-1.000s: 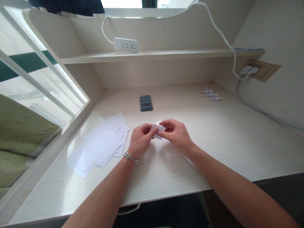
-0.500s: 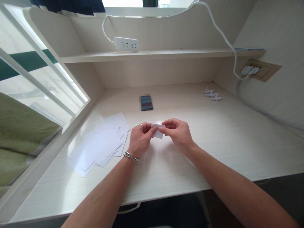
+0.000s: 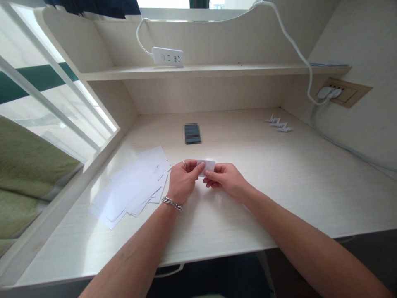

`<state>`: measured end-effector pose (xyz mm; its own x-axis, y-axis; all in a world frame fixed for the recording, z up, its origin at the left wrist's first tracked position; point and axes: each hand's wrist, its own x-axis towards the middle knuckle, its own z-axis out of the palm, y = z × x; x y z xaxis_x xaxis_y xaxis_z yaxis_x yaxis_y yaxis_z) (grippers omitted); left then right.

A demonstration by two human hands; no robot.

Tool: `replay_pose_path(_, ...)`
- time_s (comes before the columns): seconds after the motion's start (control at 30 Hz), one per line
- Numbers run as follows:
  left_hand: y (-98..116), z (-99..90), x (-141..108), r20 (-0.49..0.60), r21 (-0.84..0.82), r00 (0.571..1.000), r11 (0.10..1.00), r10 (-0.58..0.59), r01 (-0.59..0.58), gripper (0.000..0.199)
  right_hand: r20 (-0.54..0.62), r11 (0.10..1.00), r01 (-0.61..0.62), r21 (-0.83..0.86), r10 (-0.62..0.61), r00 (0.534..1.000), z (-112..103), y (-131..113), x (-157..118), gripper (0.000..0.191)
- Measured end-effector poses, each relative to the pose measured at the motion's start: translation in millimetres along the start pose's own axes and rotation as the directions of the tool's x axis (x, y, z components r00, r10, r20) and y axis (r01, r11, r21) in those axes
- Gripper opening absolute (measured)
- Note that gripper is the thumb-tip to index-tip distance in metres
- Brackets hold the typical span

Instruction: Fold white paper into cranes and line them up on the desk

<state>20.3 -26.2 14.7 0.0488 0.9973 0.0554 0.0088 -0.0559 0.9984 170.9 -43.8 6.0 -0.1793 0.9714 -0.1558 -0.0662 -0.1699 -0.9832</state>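
Note:
A small piece of white paper [image 3: 209, 165] is held between my two hands, above the middle of the desk. My left hand [image 3: 183, 177] pinches its left side, thumb on top; a ring and a chain bracelet show on this hand and wrist. My right hand [image 3: 228, 178] grips the lower right part of the paper with thumb and fingers. Loose white sheets [image 3: 133, 182] lie spread in a pile to the left of my left hand.
Several small folded paper cranes [image 3: 278, 123] stand at the back right of the desk [image 3: 304, 186]. A dark, blurred rectangular object [image 3: 192, 133] lies beyond my hands. A white power strip [image 3: 168, 56] rests on the shelf [image 3: 217, 71], its cable running to a wall socket [image 3: 349, 93].
The paper's lower flap no longer hangs down; the piece now looks like a compact rectangle. My right hand has shifted slightly down, its fingers now lower at the paper's edge.

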Motion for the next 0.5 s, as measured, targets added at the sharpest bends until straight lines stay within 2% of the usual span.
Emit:
replay_pose_path(0.23,-3.1,-0.3,0.8,0.037,-0.080,0.997,0.995,-0.064,0.067,0.034,-0.005,0.999,0.026,-0.033,-0.026,1.000,-4.9,1.6,0.6,0.028)
replay_pose_path(0.5,-8.3,-2.3,5.0,0.101,-0.132,0.994,0.990,-0.031,0.044,0.034,-0.018,0.996,0.072,-0.050,-0.073,0.997,-6.7,0.7,0.5,0.027)
